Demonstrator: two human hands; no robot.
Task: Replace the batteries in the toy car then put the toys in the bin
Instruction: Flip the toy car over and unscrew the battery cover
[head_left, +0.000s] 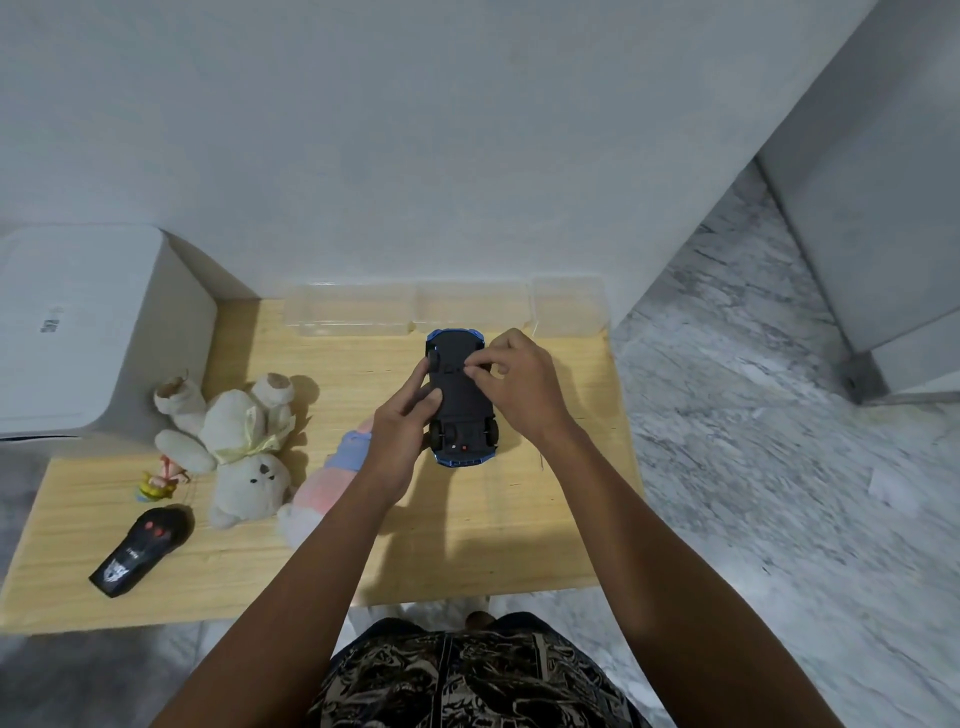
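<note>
The blue toy car (462, 415) is turned upside down above the wooden table (519, 545), its black underside facing me. My left hand (402, 426) grips its left side, thumb on the underside. My right hand (519, 384) has curled fingers with the fingertips pressing on the underside near the front wheels. Along the wall stand clear plastic bins (358, 309). No loose batteries are visible.
On the table's left lie a white plush bear (244, 447), a pink and blue plush (322, 483), a small figurine (158, 480) and a black remote control (143, 551). A white box (83, 332) stands at the far left. Marble floor (779, 467) lies to the right.
</note>
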